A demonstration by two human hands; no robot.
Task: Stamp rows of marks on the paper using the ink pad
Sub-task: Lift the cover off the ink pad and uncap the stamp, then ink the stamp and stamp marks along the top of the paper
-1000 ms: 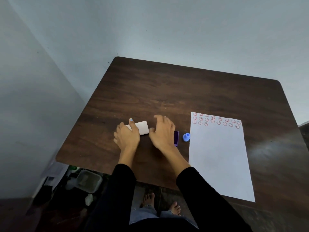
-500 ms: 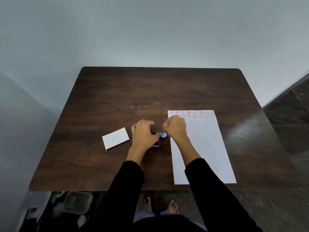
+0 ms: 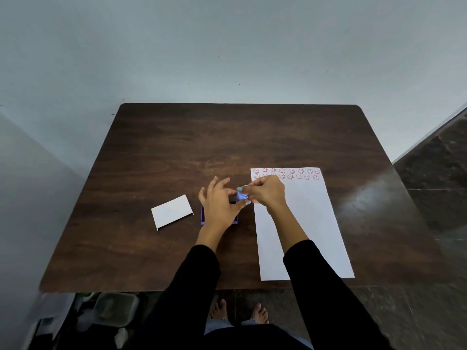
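Note:
A white sheet of paper (image 3: 310,223) lies on the right half of the dark wooden table (image 3: 177,147), with two rows of red smiley marks (image 3: 290,173) along its far edge. My right hand (image 3: 266,190) pinches a small light-blue stamp (image 3: 242,194) just left of the paper. Beneath my left hand (image 3: 219,203) sits the purple ink pad (image 3: 203,218), mostly hidden. That hand hovers over it with fingers spread, its thumb close to the stamp.
A white lid (image 3: 172,211) lies upside down on the table left of the ink pad. Grey walls stand behind and to the left. Under the table's left front edge are a plastic container (image 3: 115,309) and clutter.
The view swung from the table's left side to face it squarely. My right hand picked the blue stamp off the table and lifted it beside the ink pad. My left hand left the white lid.

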